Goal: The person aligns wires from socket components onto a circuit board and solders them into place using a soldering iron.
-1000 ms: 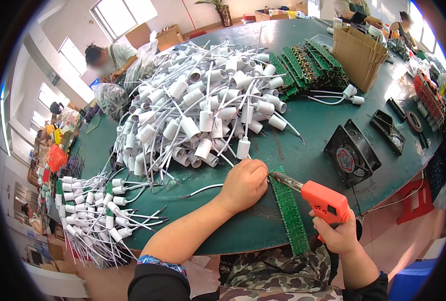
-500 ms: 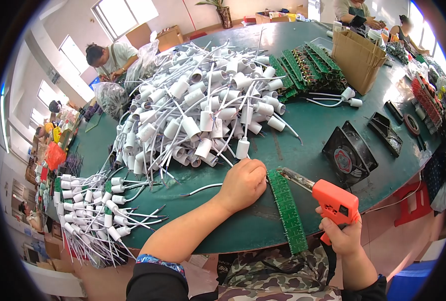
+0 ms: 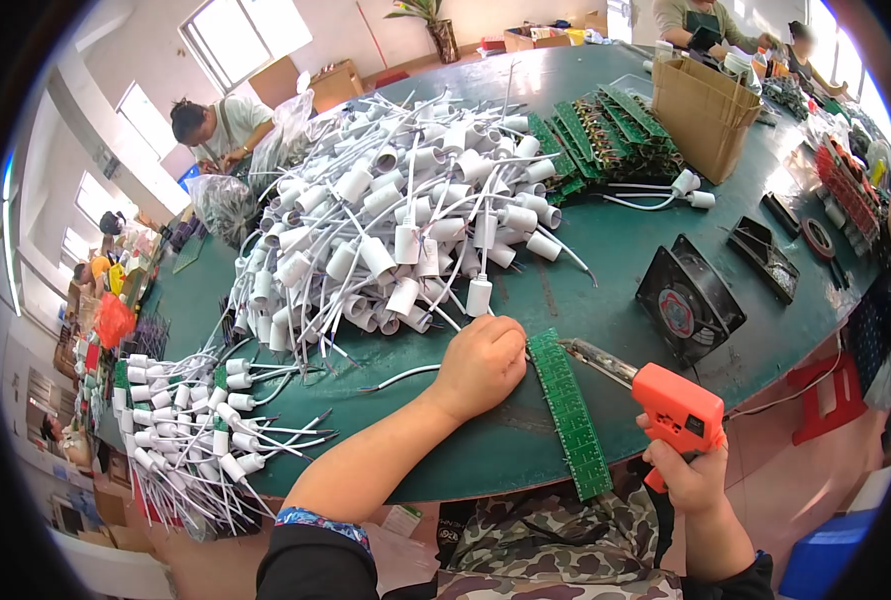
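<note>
My right hand (image 3: 687, 470) is wrapped round the handle of a red soldering gun (image 3: 677, 408), whose metal tip points up-left near the top of a long green circuit board strip (image 3: 571, 420). My left hand (image 3: 482, 368) is closed in a pinch at the strip's upper left; what its fingers hold is hidden. A white cable (image 3: 405, 378) runs out to the left from under that hand. Just beyond the hand lies a large heap of white lamp holders with wires (image 3: 375, 220).
Wired holders on boards (image 3: 195, 410) lie at the left edge. A black fan (image 3: 689, 300), black tray (image 3: 763, 258) and tape roll (image 3: 817, 238) are at the right. Farther back are stacked green boards (image 3: 615, 135) and a cardboard box (image 3: 705, 115). A co-worker (image 3: 227, 130) sits at the far left.
The red soldering gun and my right hand have moved right, drawing the tip away from the board's top end. My left hand stays closed in nearly the same place.
</note>
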{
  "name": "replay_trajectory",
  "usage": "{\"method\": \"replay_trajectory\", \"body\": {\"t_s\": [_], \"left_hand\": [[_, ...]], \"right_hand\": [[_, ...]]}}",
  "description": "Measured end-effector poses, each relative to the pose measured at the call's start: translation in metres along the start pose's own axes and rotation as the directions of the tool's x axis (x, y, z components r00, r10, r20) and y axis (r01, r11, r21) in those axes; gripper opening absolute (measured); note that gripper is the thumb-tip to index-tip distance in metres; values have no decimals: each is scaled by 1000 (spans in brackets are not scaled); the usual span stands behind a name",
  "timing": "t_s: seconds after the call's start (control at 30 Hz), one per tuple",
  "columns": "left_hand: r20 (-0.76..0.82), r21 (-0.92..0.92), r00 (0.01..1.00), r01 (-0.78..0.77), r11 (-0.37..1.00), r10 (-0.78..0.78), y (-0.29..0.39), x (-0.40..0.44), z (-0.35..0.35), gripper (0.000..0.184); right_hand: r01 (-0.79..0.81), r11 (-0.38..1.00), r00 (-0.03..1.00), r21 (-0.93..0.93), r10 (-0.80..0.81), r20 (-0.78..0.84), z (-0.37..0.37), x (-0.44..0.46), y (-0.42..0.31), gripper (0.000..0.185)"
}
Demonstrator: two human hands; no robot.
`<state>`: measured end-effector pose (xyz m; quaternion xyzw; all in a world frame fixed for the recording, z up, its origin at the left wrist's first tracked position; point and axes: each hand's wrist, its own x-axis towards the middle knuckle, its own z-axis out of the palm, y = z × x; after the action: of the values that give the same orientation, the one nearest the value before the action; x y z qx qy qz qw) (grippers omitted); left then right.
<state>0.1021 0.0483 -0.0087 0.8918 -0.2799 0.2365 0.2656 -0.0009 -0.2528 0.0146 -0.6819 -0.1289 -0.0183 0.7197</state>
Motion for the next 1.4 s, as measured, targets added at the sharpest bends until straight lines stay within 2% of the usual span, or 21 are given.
{"method": "replay_trajectory", "body": {"t_s": [0.17, 0.57, 0.67, 0.77, 0.8, 0.9, 0.97, 1.07, 1.13, 1.23, 1.4], "left_hand": [[5, 9, 1000, -5, 1000, 5, 1, 0, -1, 9], [21, 19, 999, -32, 999, 31, 3, -2, -4, 9], [39, -13, 999, -12, 1000, 13, 6, -4, -12, 18], [25, 15, 1000, 13, 1000, -14, 8, -13, -29, 38], [68, 26, 998, 13, 1000, -14, 5, -17, -36, 45], [192, 144, 975, 82, 986, -109, 0, -33, -49, 45], [216, 155, 969, 91, 984, -123, -4, -38, -50, 45], [224, 156, 964, 108, 982, -142, -1, -38, -51, 43], [215, 162, 965, 115, 980, -149, 3, -33, -50, 41], [311, 208, 930, 134, 969, -196, 5, -22, -55, 39], [282, 330, 947, 52, 943, -151, 6, -9, -61, 34]], "right_hand": [[-27, 1000, 1000, -7, 28, 2, -2, -4, -3, 41], [58, 998, 998, -17, -57, 27, -8, -8, -4, 42], [56, 998, 998, 22, -56, -6, -9, -12, -4, 42], [67, 993, 995, 93, -60, -76, -9, -15, -8, 42], [36, 995, 998, 89, -30, -63, -12, -17, -10, 42], [-30, 998, 999, 62, 32, -28, -23, -21, -15, 41], [-40, 999, 999, 23, 40, -16, -24, -21, -15, 40], [85, 996, 995, -12, -85, -49, -19, -20, -7, 39], [93, 995, 994, -19, -94, -48, -21, -21, -7, 40], [50, 999, 998, -7, -50, -30, -29, -25, -12, 40], [18, 999, 997, 50, -15, -73, -32, -30, -11, 40]]}}
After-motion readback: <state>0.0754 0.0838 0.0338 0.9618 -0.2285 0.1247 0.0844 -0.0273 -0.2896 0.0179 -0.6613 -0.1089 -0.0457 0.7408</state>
